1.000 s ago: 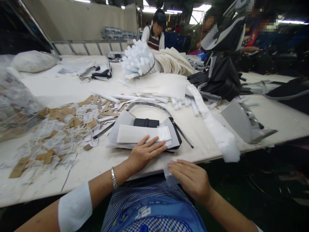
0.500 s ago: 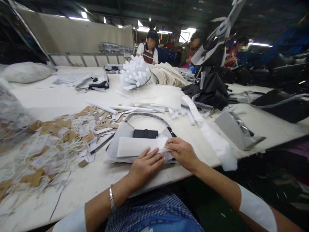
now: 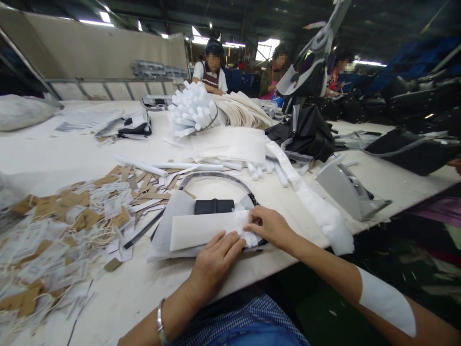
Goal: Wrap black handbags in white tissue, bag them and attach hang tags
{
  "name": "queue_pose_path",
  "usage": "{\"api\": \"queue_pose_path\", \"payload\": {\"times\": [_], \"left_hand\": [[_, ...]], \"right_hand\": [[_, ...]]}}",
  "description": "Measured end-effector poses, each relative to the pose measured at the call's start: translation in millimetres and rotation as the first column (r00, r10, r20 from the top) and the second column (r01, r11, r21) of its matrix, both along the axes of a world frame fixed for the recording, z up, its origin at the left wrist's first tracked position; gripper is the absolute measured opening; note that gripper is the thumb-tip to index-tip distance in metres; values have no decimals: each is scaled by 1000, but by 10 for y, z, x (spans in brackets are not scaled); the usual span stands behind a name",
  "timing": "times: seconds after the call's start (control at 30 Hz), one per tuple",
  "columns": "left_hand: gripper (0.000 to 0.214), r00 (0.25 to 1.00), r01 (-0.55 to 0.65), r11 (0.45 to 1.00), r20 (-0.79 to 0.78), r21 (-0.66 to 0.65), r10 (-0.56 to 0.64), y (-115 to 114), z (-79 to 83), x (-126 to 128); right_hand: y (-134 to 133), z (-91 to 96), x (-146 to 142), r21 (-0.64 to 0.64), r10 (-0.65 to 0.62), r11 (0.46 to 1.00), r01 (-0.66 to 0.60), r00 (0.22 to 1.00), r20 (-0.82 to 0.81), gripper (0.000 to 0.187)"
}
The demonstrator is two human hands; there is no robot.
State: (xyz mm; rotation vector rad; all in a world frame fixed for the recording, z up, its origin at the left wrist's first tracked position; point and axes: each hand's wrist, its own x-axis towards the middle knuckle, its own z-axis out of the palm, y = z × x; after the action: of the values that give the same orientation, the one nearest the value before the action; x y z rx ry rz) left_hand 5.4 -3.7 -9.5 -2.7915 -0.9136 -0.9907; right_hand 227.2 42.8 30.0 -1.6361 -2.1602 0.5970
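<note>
In front of me a black handbag (image 3: pixel 214 206) lies flat on the table, mostly hidden under thin white wrapping paper (image 3: pixel 162 230). Its handle (image 3: pixel 219 174), wrapped in plastic, arcs away from me. A white foam strip (image 3: pixel 201 230) lies across the bag below the dark flap. My left hand (image 3: pixel 218 259) rests flat on the strip's near edge, fingers stretched out. Over the strip's right end sits crinkled clear plastic (image 3: pixel 242 221). My right hand (image 3: pixel 268 228) has curled fingers and thumb closed on this plastic near the bag's right side.
Many paper tags with strings (image 3: pixel 72 230) are heaped at left. Beyond the bag are a bundle of white foam rods (image 3: pixel 192 108) and foam sheets (image 3: pixel 234 142). At right lie white padding (image 3: pixel 324 216), a grey bag piece (image 3: pixel 340 187) and black bags (image 3: pixel 306 132). People work behind.
The view has shifted slightly. The right hand has changed its hold on the plastic, which now lies flatter over the strip's end. The left hand stays on the foam strip.
</note>
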Motion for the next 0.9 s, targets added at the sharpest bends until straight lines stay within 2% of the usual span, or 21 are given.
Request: {"api": "queue_pose_path", "payload": {"times": [0.1,0.3,0.47,0.57,0.63,0.7,0.73,0.77,0.83,0.9], "left_hand": [[36,997,-21,1000,-78,-20,19,-14,14,12],[38,977,-42,999,-210,14,44,-12,23,30],[50,965,-55,992,-248,111,81,14,-46,32],[59,952,9,973,-299,229,61,79,-133,-35],[66,947,40,955,-317,295,59,157,-198,-87],[69,940,64,941,-337,332,55,214,-236,-122],[69,937,71,936,-345,345,56,221,-237,-130],[69,934,72,933,-352,354,61,214,-228,-133],[66,928,60,930,-363,363,82,177,-194,-124],[65,921,41,932,-376,360,105,153,-169,-107]], "right_hand": [[64,15,-5,-43,-32,999,33,999,22,24],[226,5,5,-110,-29,994,23,998,-50,28],[193,-9,-33,-31,-48,998,46,996,-72,24],[124,33,136,56,-40,997,46,994,-100,13],[78,128,450,150,-55,986,78,987,-151,11],[3,322,915,232,-197,946,227,970,-146,17],[-42,452,1183,256,-334,903,346,938,-91,19],[-80,593,1462,261,-483,844,468,876,-9,19],[-100,844,2018,257,-616,763,593,788,8,21],[-21,983,2509,210,-693,707,675,720,22,20]]}}
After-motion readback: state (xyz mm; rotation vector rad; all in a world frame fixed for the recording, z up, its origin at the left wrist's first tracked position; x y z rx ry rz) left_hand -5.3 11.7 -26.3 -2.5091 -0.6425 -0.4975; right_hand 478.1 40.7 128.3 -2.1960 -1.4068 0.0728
